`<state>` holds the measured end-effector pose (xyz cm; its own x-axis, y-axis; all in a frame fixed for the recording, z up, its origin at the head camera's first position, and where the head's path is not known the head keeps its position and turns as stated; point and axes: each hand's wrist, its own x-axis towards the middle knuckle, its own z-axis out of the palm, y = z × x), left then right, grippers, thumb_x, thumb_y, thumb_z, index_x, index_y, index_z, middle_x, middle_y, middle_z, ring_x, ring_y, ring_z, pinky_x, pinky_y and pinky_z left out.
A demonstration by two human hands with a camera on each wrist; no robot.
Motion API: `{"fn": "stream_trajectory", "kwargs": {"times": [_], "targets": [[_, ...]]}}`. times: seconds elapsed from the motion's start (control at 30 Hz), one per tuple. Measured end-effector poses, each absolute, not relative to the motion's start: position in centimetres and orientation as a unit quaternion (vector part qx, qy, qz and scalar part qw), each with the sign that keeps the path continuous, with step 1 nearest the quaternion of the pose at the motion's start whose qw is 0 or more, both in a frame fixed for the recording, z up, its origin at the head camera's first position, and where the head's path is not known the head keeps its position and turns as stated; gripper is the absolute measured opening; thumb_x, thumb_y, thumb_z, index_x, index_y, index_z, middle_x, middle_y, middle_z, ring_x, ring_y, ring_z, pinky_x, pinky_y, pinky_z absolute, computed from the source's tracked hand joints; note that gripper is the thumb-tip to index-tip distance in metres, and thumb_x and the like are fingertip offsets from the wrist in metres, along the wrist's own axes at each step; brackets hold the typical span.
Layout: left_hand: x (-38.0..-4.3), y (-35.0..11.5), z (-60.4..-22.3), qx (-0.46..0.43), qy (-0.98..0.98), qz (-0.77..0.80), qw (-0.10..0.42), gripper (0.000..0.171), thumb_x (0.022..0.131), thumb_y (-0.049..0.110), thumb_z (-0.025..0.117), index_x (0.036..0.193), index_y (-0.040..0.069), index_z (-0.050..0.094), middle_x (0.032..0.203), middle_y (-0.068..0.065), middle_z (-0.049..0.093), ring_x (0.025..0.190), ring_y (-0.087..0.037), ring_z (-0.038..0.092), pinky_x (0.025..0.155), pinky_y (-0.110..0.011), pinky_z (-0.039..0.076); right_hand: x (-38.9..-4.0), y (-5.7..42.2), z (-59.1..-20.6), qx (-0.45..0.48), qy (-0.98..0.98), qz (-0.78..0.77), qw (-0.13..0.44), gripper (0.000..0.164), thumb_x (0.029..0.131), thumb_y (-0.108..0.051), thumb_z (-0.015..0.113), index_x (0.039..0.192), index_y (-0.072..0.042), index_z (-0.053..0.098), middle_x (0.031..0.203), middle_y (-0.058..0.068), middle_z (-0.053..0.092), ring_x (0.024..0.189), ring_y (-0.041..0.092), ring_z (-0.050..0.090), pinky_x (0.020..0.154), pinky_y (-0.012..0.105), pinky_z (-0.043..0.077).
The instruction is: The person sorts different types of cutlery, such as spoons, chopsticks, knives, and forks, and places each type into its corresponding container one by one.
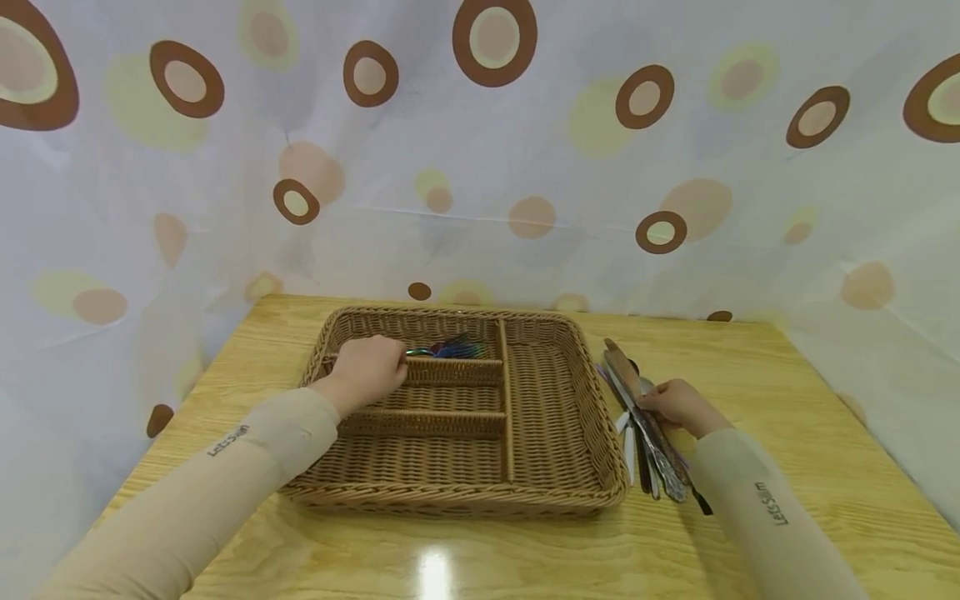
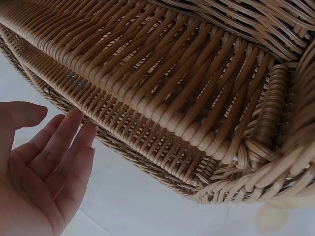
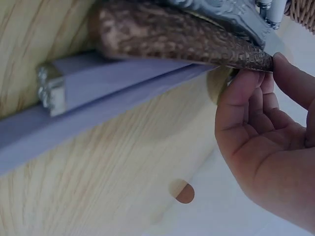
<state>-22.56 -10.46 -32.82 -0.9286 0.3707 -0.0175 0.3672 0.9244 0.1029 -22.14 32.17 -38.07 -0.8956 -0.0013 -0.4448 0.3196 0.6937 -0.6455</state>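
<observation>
My left hand (image 1: 367,371) hovers over the left side of the wicker basket (image 1: 551,498), near the divider of the back compartment. In the left wrist view its fingers (image 2: 64,135) are loosely bent with the thumb apart, and nothing lies between them. Shiny blue-purple forks (image 1: 457,347) lie in that back compartment, just right of this hand. To the right of the basket, my right hand (image 1: 681,406) pinches a knife with a brown patterned handle (image 3: 187,42) between thumb and forefinger. The knife lies over a pile of cutlery, beside a silver ornate handle (image 1: 670,475).
White-handled cutlery (image 1: 628,450) and dark handles fan out under the knife, close to the basket's right wall. Purple handles (image 3: 123,78) rest on the wooden table (image 1: 750,383). A patterned curtain (image 1: 480,167) stands behind and at both sides.
</observation>
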Motion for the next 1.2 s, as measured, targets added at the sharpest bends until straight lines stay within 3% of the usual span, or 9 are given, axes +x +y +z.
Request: {"fn": "stream_trajectory", "kwargs": {"times": [0.13, 0.27, 0.57, 0.8, 0.93, 1.1, 1.2], "targets": [[-22.3, -10.3, -32.6, 0.19, 0.98, 0.051, 0.018, 0.029, 0.093, 0.014, 0.05, 0.064, 0.015, 0.049, 0.052, 0.002, 0.041, 0.045, -0.01, 0.036, 0.042, -0.025, 0.028, -22.0, 32.2, -37.8, 0.082, 0.897, -0.38, 0.208, 0.02, 0.096, -0.015, 0.052, 0.082, -0.001, 0.055, 0.073, 0.0, 0.052, 0.063, 0.01, 0.052, 0.063, 0.028, 0.048], [-22.2, -10.2, -32.6, 0.194, 0.979, 0.055, 0.018, 0.03, 0.093, 0.014, 0.05, 0.063, 0.015, 0.049, 0.052, 0.002, 0.041, 0.045, -0.01, 0.035, 0.042, -0.025, 0.028, -22.0, 32.2, -37.7, 0.084, 0.898, -0.379, 0.208, 0.021, 0.096, -0.014, 0.051, 0.076, -0.006, 0.052, 0.068, -0.002, 0.049, 0.06, 0.01, 0.049, 0.061, 0.028, 0.046], [-22.2, -10.3, -32.7, 0.193, 0.98, 0.055, 0.019, 0.02, 0.093, 0.016, 0.051, 0.076, 0.012, 0.063, 0.06, 0.001, 0.056, 0.049, -0.011, 0.049, 0.045, -0.026, 0.038, -21.8, 32.3, -37.1, 0.082, 0.889, -0.396, 0.217, 0.021, 0.097, -0.015, 0.051, 0.091, 0.003, 0.057, 0.077, 0.0, 0.059, 0.066, 0.009, 0.059, 0.07, 0.033, 0.054], [-22.1, -10.0, -32.7, 0.193, 0.98, 0.053, 0.02, 0.024, 0.093, 0.015, 0.051, 0.07, 0.014, 0.058, 0.056, 0.002, 0.05, 0.046, -0.011, 0.042, 0.042, -0.025, 0.031, -21.7, 31.7, -36.7, 0.07, 0.87, -0.433, 0.227, 0.016, 0.096, -0.014, 0.051, 0.085, -0.004, 0.056, 0.069, -0.005, 0.058, 0.063, 0.007, 0.058, 0.068, 0.029, 0.054], [-22.0, -9.9, -32.6, 0.194, 0.979, 0.052, 0.017, 0.026, 0.093, 0.015, 0.05, 0.067, 0.014, 0.055, 0.054, 0.002, 0.047, 0.044, -0.01, 0.038, 0.04, -0.024, 0.027, -21.6, 31.1, -36.2, 0.06, 0.859, -0.453, 0.232, 0.015, 0.097, -0.014, 0.049, 0.091, -0.001, 0.055, 0.067, -0.006, 0.055, 0.061, 0.006, 0.055, 0.066, 0.027, 0.051], [-21.9, -9.6, -32.4, 0.192, 0.979, 0.061, 0.02, 0.02, 0.093, 0.016, 0.051, 0.076, 0.014, 0.061, 0.058, 0.001, 0.054, 0.047, -0.011, 0.044, 0.042, -0.025, 0.032, -21.7, 30.6, -35.4, 0.041, 0.846, -0.475, 0.239, 0.021, 0.098, -0.016, 0.047, 0.097, 0.002, 0.058, 0.066, -0.006, 0.055, 0.06, 0.006, 0.053, 0.066, 0.027, 0.049], [-21.9, -9.5, -32.4, 0.192, 0.979, 0.069, 0.027, 0.018, 0.093, 0.017, 0.051, 0.083, 0.013, 0.065, 0.063, 0.001, 0.059, 0.05, -0.011, 0.049, 0.045, -0.026, 0.037, -21.7, 30.1, -34.8, 0.033, 0.838, -0.487, 0.244, 0.019, 0.098, -0.017, 0.047, 0.091, -0.003, 0.057, 0.067, -0.006, 0.054, 0.061, 0.005, 0.053, 0.069, 0.028, 0.05]]}}
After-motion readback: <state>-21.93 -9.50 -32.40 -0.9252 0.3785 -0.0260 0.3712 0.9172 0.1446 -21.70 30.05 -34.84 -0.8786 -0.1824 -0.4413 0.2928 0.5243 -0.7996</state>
